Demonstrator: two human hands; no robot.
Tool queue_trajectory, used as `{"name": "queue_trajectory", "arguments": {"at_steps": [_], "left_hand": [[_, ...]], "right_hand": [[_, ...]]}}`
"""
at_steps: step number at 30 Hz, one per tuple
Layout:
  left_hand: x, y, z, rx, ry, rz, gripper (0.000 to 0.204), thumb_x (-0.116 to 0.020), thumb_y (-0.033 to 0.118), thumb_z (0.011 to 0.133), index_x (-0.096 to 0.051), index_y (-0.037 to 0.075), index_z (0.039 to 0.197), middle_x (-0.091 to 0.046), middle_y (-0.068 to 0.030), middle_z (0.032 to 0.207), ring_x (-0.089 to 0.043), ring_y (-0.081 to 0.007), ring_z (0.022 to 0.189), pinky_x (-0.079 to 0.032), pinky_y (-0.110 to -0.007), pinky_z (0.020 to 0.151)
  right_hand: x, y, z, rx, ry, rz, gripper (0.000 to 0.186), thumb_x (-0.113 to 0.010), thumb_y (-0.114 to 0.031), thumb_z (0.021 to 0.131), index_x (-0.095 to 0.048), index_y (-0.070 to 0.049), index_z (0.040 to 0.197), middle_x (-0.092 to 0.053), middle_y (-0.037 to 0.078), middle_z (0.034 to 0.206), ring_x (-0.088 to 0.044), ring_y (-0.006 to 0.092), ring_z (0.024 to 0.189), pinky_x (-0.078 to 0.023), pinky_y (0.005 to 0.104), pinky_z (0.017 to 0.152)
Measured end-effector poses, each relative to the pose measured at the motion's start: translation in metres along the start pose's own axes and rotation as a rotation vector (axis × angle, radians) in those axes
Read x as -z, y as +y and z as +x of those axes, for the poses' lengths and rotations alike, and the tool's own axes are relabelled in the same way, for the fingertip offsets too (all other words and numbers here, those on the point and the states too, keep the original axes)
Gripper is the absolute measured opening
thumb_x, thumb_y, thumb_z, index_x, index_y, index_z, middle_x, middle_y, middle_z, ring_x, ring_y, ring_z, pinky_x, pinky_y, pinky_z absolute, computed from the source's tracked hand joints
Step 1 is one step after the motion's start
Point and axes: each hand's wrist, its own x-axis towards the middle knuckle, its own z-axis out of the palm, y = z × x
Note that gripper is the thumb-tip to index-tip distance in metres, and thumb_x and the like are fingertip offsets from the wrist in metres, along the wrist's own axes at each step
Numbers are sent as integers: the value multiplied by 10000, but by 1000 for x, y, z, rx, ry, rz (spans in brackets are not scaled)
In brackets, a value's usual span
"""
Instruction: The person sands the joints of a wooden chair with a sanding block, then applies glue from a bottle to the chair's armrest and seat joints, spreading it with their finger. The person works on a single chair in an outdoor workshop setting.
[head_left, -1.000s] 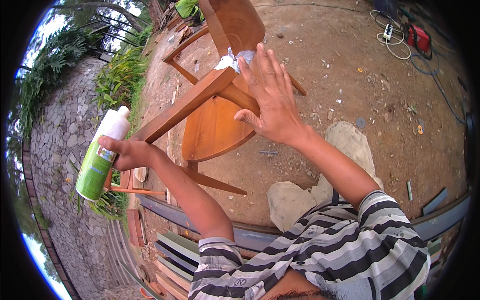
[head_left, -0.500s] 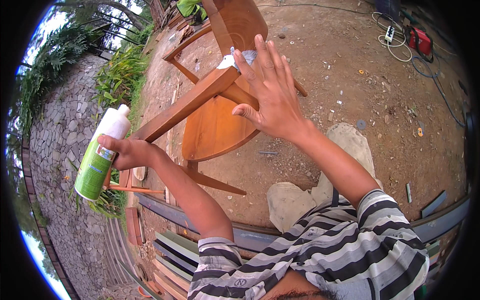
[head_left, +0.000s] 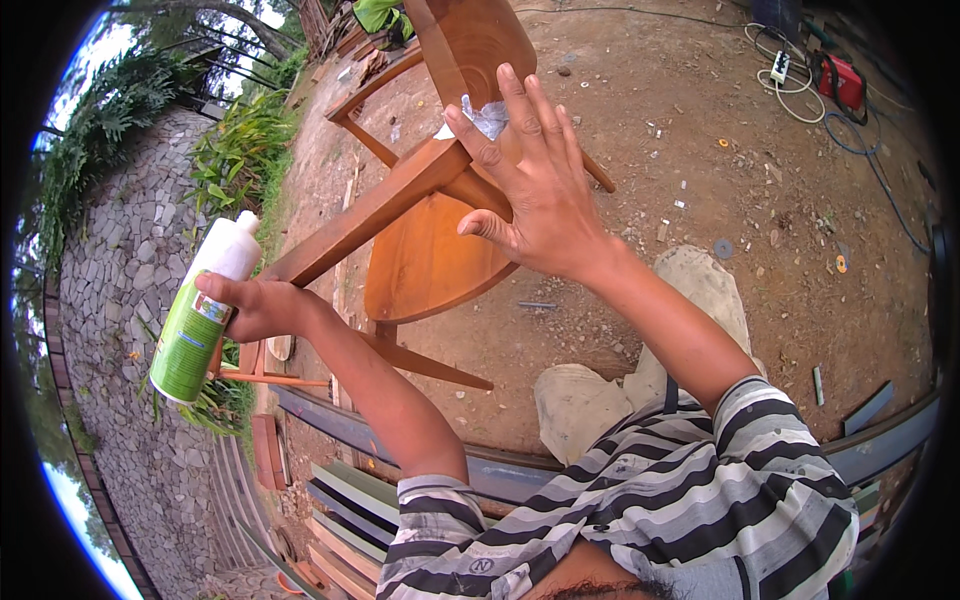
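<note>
My left hand (head_left: 265, 308) is wrapped round a green and white plastic squeeze bottle (head_left: 190, 335), which leans with its white nozzle up, beside the near end of a wooden armrest. My right hand (head_left: 548, 195) is flat with its fingers apart, holding nothing visible. It is over the far end of the armrest (head_left: 365, 215); whether it touches the wood I cannot tell. The brown varnished chair (head_left: 430, 260) has a rounded seat and a curved backrest. Partly behind my right fingers, a crumpled white and clear wrapping or cloth (head_left: 488, 117) lies by the backrest.
Metal and wooden bars (head_left: 350, 500) lie near my lower left. A red machine (head_left: 840, 82) with cables and a white power strip (head_left: 779, 68) sits at the far right. Small debris dots the dirt ground (head_left: 650, 110). Left of the chair runs a stone-paved surface (head_left: 130, 240).
My right hand has shifted slightly left and up, uncovering more of the crumpled material's right side. My left hand and the bottle stay nearly still.
</note>
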Motion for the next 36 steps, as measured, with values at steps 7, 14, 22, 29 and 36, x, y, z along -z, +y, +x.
{"name": "queue_trajectory", "arguments": {"at_steps": [7,14,22,29,36], "left_hand": [[5,3,-1,19,-2,22,736,-691,523,962,-551,-142,1245,-669,-205,1138,-688,-247,942,-571,-362,743],[9,3,-1,6,12,56,722,-676,552,958,-563,-104,1238,-670,-164,1080,-675,-217,818,-507,-301,534],[21,5,-1,79,12,72,761,-671,562,959,-532,-110,1286,-650,-180,1147,-683,-243,926,-559,-351,665],[37,-7,0,33,-61,-24,769,-651,562,976,-490,-100,1333,-599,-193,1276,-639,-290,1122,-545,-418,940],[39,-5,-1,50,-76,-22,722,-644,535,992,-483,-75,1342,-582,-191,1321,-622,-298,1187,-530,-436,1026]], "right_hand": [[0,16,-31,-162,27,172,945,-379,-861,874,-239,-338,1649,-90,198,1718,-115,472,1563,-159,671,1212],[-3,16,-34,-148,-4,160,929,-374,-843,897,-245,-314,1650,-109,235,1704,-127,486,1557,-177,676,1202],[1,2,-21,-36,24,146,961,-367,-874,871,-242,-328,1651,-119,235,1704,-134,484,1556,-184,679,1193],[5,8,-48,-113,-18,187,980,-364,-870,872,-229,-300,1657,-108,233,1708,-125,485,1558,-155,663,1206],[7,0,-58,-85,-78,147,982,-350,-862,884,-240,-267,1657,-110,247,1702,-132,492,1555,-151,665,1205]]}}
